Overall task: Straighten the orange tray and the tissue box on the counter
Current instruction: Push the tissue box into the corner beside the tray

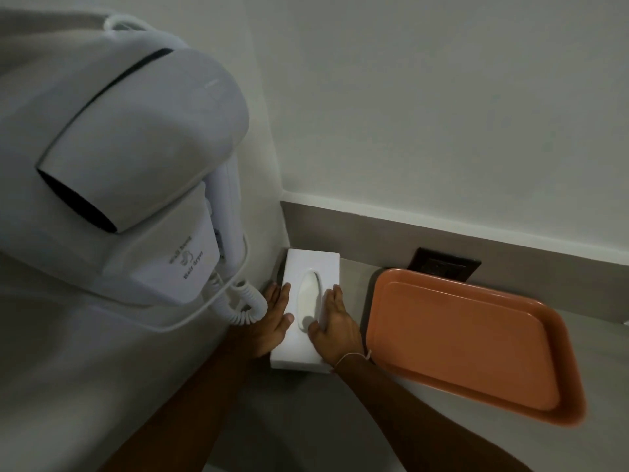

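A white tissue box [311, 267] with an oval slot lies lengthwise on the grey counter, its far end in the corner by the wall. My left hand [274, 321] presses flat against its left side, thumb on the top. My right hand [335, 330] clasps its right side, thumb resting on top near the slot. Both hands grip the box between them. To the right lies an empty orange tray [476, 342], slightly skewed, its near right corner reaching toward the counter's front edge.
A white wall-mounted hair dryer [136, 158] hangs close on the left, its coiled cord [238, 301] dangling beside my left hand. A dark wall socket [442, 265] sits on the grey upstand behind the tray. Grey counter [299, 420] extends toward me.
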Demonstrator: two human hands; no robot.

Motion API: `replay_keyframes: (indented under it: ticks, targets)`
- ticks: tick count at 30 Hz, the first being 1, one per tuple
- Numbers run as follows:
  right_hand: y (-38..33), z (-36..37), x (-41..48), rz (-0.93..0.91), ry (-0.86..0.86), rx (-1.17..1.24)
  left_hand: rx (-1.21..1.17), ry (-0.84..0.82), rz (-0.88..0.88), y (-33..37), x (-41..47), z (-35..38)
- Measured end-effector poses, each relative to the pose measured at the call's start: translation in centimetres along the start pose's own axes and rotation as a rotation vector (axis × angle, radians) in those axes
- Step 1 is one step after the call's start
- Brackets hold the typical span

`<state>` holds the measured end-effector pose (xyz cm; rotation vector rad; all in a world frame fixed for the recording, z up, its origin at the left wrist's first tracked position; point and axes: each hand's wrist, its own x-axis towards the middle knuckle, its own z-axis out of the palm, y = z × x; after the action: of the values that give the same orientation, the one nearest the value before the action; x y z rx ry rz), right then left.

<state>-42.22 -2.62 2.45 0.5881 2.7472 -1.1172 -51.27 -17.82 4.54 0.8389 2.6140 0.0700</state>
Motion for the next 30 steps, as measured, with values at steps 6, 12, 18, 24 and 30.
replay_keyframes:
  ticks: [6,12,18,24,30]
  targets:
    - [-0.2,0.6,1.1,0.067,0.023,0.014,0.213,-0.079,0.023,0.4,2.2,-0.8]
    - [0.0,0.2,1.0,0.039,-0.01,0.019,0.313,-0.075,-0.006,1.3,2.4,-0.8]
    - [3.3,0.3,-3.9,-0.212,-0.013,-0.001,-0.335,0.292,-0.182,3.1,-3.7,3.0]
    - [6.6,1.5,-9.0,-0.461,-0.056,-0.299,-0.362,0.348,-0.291,4.5,-11.2,10.8]
    - [7.3,1.7,-8.7,-0.524,-0.118,-0.443,-0.211,0.197,-0.28,3.2,-12.6,13.9]
